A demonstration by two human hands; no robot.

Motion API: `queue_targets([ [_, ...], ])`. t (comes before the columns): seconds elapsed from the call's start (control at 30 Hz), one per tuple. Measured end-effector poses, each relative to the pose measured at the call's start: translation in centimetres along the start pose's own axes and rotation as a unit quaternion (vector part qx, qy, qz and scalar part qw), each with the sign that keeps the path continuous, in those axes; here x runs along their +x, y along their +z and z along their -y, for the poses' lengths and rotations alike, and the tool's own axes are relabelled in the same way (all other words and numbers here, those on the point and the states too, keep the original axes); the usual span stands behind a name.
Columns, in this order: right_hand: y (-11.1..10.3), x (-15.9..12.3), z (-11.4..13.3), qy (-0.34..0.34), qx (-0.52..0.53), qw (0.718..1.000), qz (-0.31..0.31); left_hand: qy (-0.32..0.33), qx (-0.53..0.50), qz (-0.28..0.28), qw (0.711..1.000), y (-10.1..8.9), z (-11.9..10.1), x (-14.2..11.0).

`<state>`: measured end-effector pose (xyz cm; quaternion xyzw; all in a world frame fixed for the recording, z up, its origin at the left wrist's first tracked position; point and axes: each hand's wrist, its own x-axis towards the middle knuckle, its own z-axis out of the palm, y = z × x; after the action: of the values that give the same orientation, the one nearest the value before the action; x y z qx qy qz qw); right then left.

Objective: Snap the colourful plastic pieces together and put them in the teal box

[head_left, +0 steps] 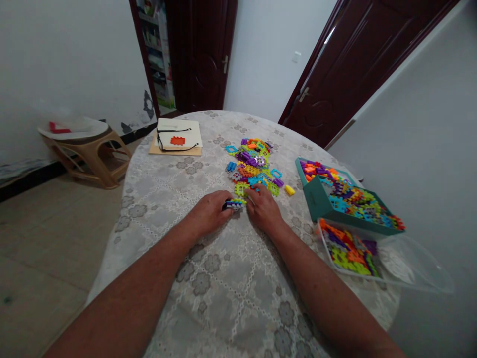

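In the head view, my left hand (214, 211) is closed around a small joined stack of interlocking plastic building pieces (235, 203), with blue, whitish and yellow-green edges showing. Just right of it, my right hand (264, 209) has its fingers curled at the near edge of a heap of loose building pieces (253, 169). Its thumb is beside a yellow-green square building piece (241, 188); what lies under its fingers is hidden. A yellow building piece (289, 190) sits apart, to the right of the heap.
A teal box (316, 199) full of coloured pieces stands at the right. Nearer is a clear plastic container (354, 276) with more pieces. Black-framed glasses (159, 141) and an orange piece (178, 140) rest on a notebook (190, 128) at back left. A stool (95, 154) stands beyond the patterned tablecloth (212, 308).
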<state>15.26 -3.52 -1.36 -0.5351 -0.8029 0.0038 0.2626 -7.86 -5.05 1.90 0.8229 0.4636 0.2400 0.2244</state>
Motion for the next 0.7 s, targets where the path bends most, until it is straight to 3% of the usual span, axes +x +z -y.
queue_targets([
  [0.13, -0.7, -0.3, 0.8, -0.017, -0.046, 0.998, 0.032, -0.017, 0.007, 0.009, 1.0, -0.6, 0.2, 0.0],
  [0.43, -1.9, -1.6, 0.7, -0.055, -0.027, 0.996, 0.07, -0.029, -0.009, 0.001, 1.0, -0.6, 1.0, 0.1],
  [0.7, -1.6, -1.4, 0.2, 0.077, 0.114, 0.99, -0.016, 0.021, -0.02, 0.016, 0.999, 0.1, 0.6, 0.0],
])
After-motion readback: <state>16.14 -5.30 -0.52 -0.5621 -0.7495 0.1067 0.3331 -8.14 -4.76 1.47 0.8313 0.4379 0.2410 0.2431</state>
